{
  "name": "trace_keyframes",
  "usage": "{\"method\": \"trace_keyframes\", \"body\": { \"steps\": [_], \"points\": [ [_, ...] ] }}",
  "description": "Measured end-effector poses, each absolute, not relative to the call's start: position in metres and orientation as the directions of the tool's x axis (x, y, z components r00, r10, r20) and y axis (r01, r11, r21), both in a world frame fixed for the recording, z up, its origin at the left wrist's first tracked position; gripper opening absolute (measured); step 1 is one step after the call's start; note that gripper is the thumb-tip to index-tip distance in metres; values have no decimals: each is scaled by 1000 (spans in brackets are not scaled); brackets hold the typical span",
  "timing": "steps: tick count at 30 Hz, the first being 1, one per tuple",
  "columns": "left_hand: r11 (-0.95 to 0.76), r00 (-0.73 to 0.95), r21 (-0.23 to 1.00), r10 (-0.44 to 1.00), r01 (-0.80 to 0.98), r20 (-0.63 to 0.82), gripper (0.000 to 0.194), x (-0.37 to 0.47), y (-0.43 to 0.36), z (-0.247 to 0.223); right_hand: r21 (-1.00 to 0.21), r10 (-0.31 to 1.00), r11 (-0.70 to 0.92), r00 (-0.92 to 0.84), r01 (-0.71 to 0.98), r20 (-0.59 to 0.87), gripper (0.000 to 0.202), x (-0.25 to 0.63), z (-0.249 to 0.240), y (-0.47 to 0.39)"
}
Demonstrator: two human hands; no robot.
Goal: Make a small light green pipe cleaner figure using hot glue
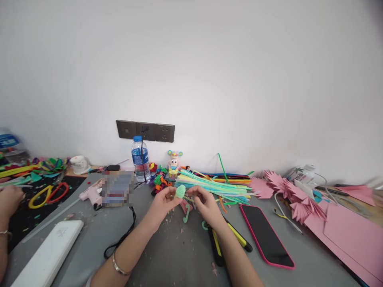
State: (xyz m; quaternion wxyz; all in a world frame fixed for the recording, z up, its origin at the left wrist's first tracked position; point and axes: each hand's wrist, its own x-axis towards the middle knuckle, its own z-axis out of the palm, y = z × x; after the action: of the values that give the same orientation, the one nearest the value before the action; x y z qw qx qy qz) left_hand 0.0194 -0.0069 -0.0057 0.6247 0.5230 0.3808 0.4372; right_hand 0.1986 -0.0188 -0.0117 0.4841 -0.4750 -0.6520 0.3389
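A small mint-green coiled piece [180, 191] is pinched between the fingertips of my left hand [163, 206]. Just right of it, my right hand [206, 205] has its fingers curled and pinched together; what they hold, if anything, is too small to make out. Below and between the hands, a green curled pipe cleaner [186, 214] lies on the grey mat [170, 255]. Pliers with black and yellow handles [239, 236] lie partly under my right forearm. Behind my hands is a bundle of pastel pipe cleaners [212, 186].
A water bottle [140, 159] and a small figurine [173, 163] stand near the wall. At left are a pink glue gun [92, 194], a white box [49, 255], scissors [56, 193] and another person's hand [11, 201]. To the right lie a phone [267, 235] and pink paper [350, 239].
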Motion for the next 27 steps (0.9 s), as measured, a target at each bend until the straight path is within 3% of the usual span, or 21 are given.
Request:
{"method": "trace_keyframes", "body": {
  "steps": [4,11,21,27],
  "points": [
    [-115,306,993,946,17,104,21,20,-8,-6,-948,957,290,-67,130,284,24,197,-2,-22],
    [-369,220,902,921,226,322,10,21,-10,-8,-965,959,247,-165,83,232,28,196,-12,-19],
    [-290,258,953,931,88,259,23,22,-11,-6,-983,979,185,-93,5,184,33,197,-10,-17],
    [-259,238,964,942,60,238,19,22,-10,-5,-983,983,183,-33,-14,183,35,199,-9,-16]
  ]
}}
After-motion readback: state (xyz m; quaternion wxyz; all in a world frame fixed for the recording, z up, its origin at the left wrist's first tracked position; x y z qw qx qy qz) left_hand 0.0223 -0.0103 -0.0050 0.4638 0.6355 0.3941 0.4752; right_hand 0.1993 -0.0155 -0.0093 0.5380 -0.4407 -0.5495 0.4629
